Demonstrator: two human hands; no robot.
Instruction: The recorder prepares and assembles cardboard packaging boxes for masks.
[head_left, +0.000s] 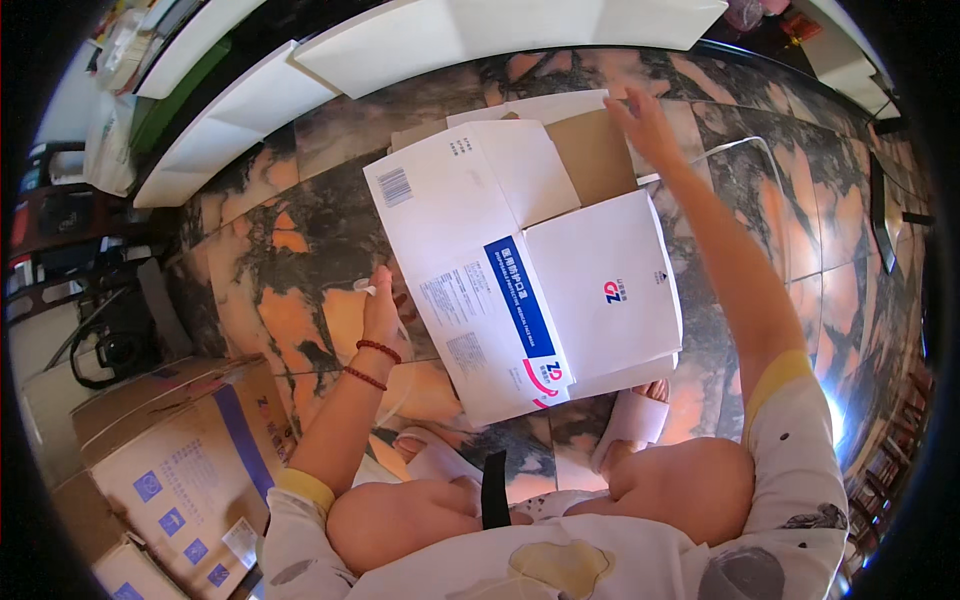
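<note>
Seated low over a marble-patterned floor [300,330], knees bare and feet in pale slippers [630,420], a person works on a large white carton [520,270] that lies flat-sided on the floor just ahead of the toes. Nearest the body, the left hand [380,310], two red bead bracelets at its wrist, rests at the carton's left edge with its fingers curled around a small clear object too small to identify; whether the hand touches the cardboard cannot be told. The carton's near flaps, one bearing a blue stripe, lie folded over the top and look close to meeting, so the near half appears closed or nearly so. Beyond them a brown inner flap [595,155] stands exposed, and the far white flaps are not yet folded down. The right hand [640,120], arm stretched well forward, lies with fingers spread on the far right corner of the carton, touching that brown flap's upper edge. By this reckoning the box is partway folded, its far end remaining open. At lower left, brown shipping boxes [170,460] with blue printing sit beside the left knee; along the far edge runs a row of white panels [480,30].
</note>
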